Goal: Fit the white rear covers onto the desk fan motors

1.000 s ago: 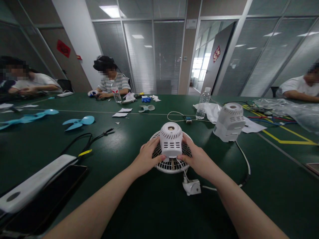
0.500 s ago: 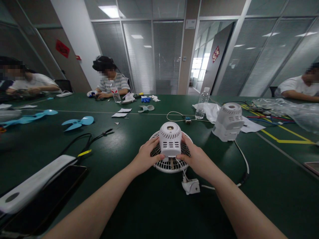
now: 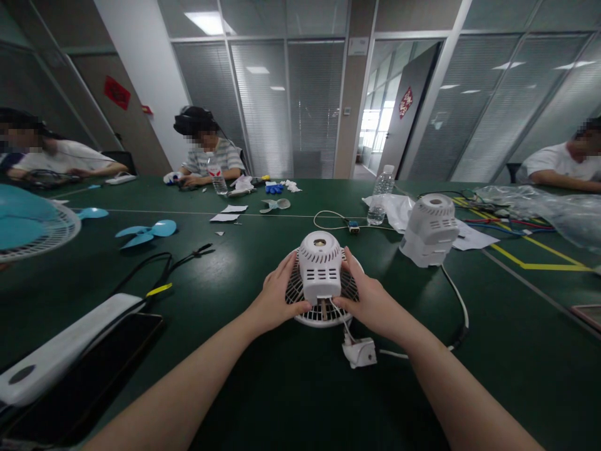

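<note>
A white fan motor housing (image 3: 320,266) with vent slots and a round opening on top stands over a white round fan grille (image 3: 313,322) in front of me. My left hand (image 3: 277,294) is closed on the housing's left side, its thumb along the lower front edge. From the right, my right hand (image 3: 369,297) grips the same housing, with the thumb near its lower front corner. A thin white wire runs down from the housing to a small white plastic part (image 3: 360,352) on the table. The undersides of my fingers are partly hidden behind the housing.
A second white motor housing (image 3: 431,232) stands to the right, with a cord trailing from it. To the left lie blue fan blades (image 3: 146,233), a phone (image 3: 89,376) and a white bar-shaped device (image 3: 70,344). A water bottle (image 3: 381,195) stands behind; co-workers sit around the table.
A white grille with blue blades has entered at the left edge. The housing in my hands has shifted very slightly, and my left fingers have moved a little along it.
</note>
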`<state>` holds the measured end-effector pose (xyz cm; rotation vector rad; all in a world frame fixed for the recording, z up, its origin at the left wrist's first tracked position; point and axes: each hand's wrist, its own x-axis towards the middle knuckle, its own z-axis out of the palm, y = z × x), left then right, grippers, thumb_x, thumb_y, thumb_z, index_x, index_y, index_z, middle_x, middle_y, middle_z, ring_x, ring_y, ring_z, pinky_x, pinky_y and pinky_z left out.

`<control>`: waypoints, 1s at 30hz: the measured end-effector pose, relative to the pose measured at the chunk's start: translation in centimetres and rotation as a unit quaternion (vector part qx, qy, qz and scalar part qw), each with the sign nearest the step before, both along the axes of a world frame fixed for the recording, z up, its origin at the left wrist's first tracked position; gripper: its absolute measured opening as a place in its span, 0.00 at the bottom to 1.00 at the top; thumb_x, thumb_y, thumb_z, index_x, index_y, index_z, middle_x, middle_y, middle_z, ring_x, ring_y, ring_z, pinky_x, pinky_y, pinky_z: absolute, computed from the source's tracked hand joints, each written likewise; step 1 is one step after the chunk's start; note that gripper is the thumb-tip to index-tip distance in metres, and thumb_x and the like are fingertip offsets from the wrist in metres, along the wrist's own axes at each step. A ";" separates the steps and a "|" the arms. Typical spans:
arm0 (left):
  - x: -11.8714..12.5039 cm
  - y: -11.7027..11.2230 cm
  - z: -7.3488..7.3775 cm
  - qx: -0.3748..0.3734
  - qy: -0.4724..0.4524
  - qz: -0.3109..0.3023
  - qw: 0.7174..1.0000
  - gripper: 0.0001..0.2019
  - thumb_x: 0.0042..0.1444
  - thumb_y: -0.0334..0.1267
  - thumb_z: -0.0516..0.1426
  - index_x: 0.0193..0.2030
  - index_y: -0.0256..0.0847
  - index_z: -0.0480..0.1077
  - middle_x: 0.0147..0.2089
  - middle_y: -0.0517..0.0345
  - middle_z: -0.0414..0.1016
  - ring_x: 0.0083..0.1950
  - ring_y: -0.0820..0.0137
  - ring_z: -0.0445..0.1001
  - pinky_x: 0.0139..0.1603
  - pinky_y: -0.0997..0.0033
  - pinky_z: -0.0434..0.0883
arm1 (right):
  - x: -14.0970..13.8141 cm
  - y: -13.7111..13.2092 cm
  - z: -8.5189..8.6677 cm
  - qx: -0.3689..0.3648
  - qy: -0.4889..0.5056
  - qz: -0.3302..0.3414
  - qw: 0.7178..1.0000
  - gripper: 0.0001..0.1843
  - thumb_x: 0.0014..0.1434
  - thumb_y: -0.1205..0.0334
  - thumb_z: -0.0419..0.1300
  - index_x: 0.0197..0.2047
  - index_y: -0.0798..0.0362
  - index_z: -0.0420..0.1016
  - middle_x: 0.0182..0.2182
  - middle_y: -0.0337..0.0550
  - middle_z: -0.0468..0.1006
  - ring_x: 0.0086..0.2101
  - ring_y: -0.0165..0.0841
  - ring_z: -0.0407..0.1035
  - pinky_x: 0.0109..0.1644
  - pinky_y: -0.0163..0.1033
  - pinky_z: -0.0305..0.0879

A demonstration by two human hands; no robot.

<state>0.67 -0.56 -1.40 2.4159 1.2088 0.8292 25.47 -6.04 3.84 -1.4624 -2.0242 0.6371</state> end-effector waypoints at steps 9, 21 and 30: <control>-0.3 -0.4 0.7 -0.001 -0.008 -0.002 1.000 0.57 0.49 0.58 0.63 0.73 0.45 0.29 0.74 0.41 0.43 0.73 0.43 0.47 0.68 0.35 0.50 | 1.4 0.1 -0.1 0.022 -0.089 -0.005 0.996 0.56 0.52 0.59 0.64 0.73 0.46 0.31 0.71 0.49 0.45 0.69 0.51 0.41 0.68 0.65 0.44; 0.3 -1.0 1.6 -0.024 -0.020 0.005 1.000 0.49 0.55 0.53 0.60 0.73 0.48 0.33 0.71 0.48 0.56 0.71 0.48 0.53 0.68 0.35 0.50 | 1.8 0.5 0.7 -0.054 -0.153 -0.031 0.986 0.42 0.53 0.54 0.65 0.68 0.55 0.56 0.67 0.52 0.58 0.65 0.47 0.56 0.69 0.54 0.53; 0.3 -0.8 1.5 -0.002 -0.021 0.002 1.000 0.46 0.55 0.53 0.60 0.73 0.48 0.38 0.69 0.47 0.59 0.70 0.48 0.56 0.67 0.37 0.53 | 1.6 0.2 0.6 -0.059 -0.154 -0.035 0.986 0.42 0.54 0.54 0.64 0.69 0.53 0.55 0.69 0.49 0.54 0.66 0.46 0.53 0.69 0.52 0.51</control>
